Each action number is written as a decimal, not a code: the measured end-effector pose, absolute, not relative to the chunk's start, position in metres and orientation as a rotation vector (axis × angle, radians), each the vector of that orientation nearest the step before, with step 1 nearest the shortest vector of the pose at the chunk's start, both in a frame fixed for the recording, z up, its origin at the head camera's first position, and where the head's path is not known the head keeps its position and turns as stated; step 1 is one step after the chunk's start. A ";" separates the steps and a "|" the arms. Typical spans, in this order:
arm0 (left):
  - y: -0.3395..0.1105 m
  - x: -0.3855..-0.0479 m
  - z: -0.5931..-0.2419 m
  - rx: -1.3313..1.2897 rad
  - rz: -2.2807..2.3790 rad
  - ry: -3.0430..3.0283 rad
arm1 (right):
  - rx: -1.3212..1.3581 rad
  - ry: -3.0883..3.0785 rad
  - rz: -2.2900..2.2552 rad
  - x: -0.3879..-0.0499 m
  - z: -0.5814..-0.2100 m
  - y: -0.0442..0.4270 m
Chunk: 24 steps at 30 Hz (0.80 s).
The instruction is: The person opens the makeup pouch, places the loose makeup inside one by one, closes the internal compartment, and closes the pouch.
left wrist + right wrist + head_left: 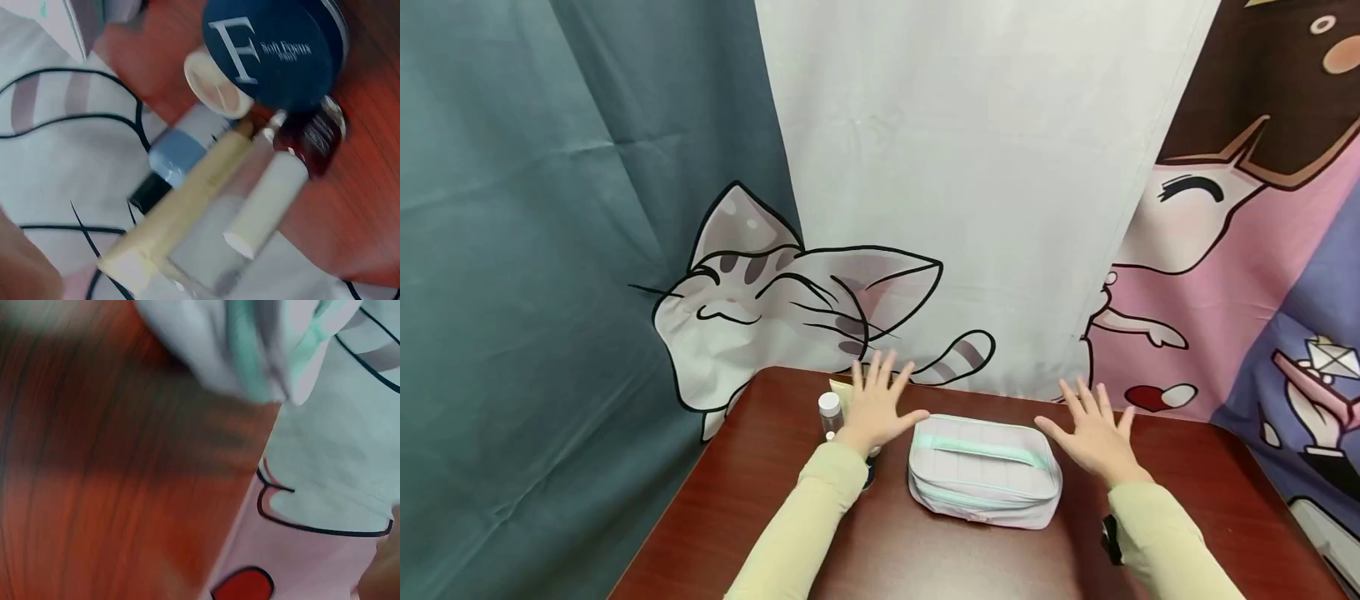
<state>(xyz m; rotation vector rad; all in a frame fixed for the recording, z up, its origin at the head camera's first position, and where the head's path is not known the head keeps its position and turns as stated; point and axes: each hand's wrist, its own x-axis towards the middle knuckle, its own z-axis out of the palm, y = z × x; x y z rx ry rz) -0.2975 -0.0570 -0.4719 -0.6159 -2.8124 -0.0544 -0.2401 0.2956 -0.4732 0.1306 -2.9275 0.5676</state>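
Observation:
A pale zippered cosmetic bag [985, 475] with a mint handle lies on the table between the two hands. Left of it, my left hand [872, 412] is held up with fingers spread, partly covering a group of cosmetics. The left wrist view shows these as a round dark blue "Soft Focus" case [272, 53], a cream tube [181, 200], a clear bottle [212, 240], a white cylindrical cap [265, 203] and a dark red container [315, 137]. My right hand [1097, 437] spreads its fingers beside the bag's right end. Neither hand holds anything.
The reddish-brown wooden table [737, 492] runs back to a printed curtain [985, 183] with a cartoon cat. Among the cosmetics are a light blue item [178, 153] and a small round pale item [215, 84].

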 end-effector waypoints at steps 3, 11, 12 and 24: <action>-0.045 -0.290 -0.482 -0.816 -0.190 -2.778 | 0.135 -2.955 0.852 -0.243 -0.475 0.292; -0.024 -0.262 -0.527 -0.697 -1.087 -3.033 | -0.067 -2.938 1.443 -0.249 -0.519 0.295; -0.024 -0.260 -0.530 -0.708 -1.167 -3.044 | -0.084 -2.926 1.509 -0.250 -0.525 0.295; -0.029 -0.254 -0.554 -0.988 -1.055 -2.989 | -0.152 -2.741 1.957 -0.260 -0.552 0.297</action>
